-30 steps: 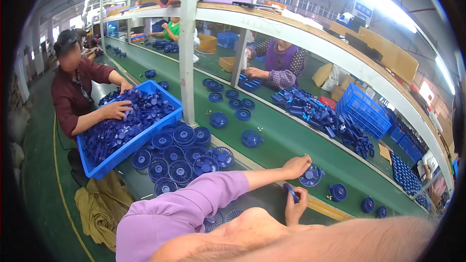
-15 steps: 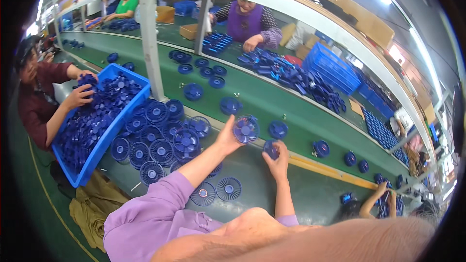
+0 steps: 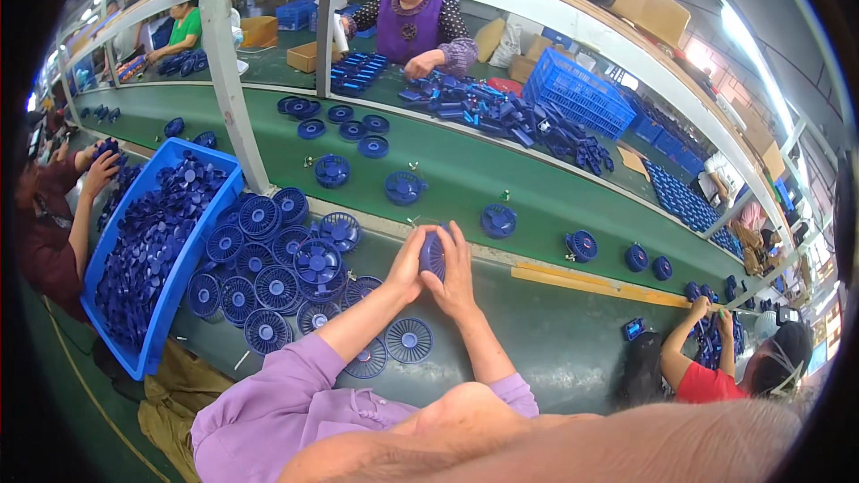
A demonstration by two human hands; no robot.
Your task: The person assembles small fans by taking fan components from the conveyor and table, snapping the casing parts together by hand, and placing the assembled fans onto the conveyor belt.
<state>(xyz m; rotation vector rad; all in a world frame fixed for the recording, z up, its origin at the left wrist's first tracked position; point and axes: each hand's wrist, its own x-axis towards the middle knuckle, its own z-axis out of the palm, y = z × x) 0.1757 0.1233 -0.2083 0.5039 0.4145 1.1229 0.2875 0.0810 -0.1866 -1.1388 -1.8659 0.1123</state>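
Your green table (image 3: pixel 537 340) carries a blue crate (image 3: pixel 134 304) at its left edge and stacked fan grilles (image 3: pixel 268 277) beside it. Half a second ago your hands were apart; now your left hand (image 3: pixel 407 264) and right hand (image 3: pixel 458 273) meet, fingers clenched around one small blue fan part (image 3: pixel 433 255), near the table's middle.

The person wore a lilac short-sleeved fabric top (image 3: pixel 268 411), seemingly buttoned at the front; both forearms were bare.
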